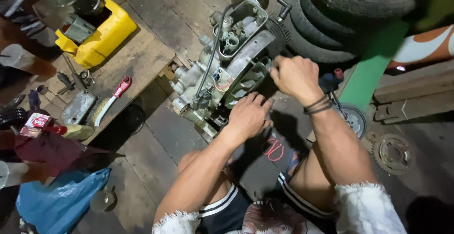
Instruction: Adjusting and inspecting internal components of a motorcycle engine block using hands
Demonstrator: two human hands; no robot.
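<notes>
A grey metal motorcycle engine [227, 68] lies tilted on the dark wooden floor, with a black cable looping over its open top. My left hand [248, 116] rests flat against the engine's lower side, fingers spread on the casing. My right hand [295, 75] is curled at the engine's right side by the finned cylinder; whether it grips a part or a small tool is hidden by the fingers. Dark bands circle my right wrist.
Stacked tyres [340, 12] and a green post [373, 64] stand at the right. Sprockets [392, 153] lie on the floor. A yellow container [101, 38], a red-handled wire brush [111, 101], a metal plate [78, 106] and a blue plastic bag [61, 201] sit at the left.
</notes>
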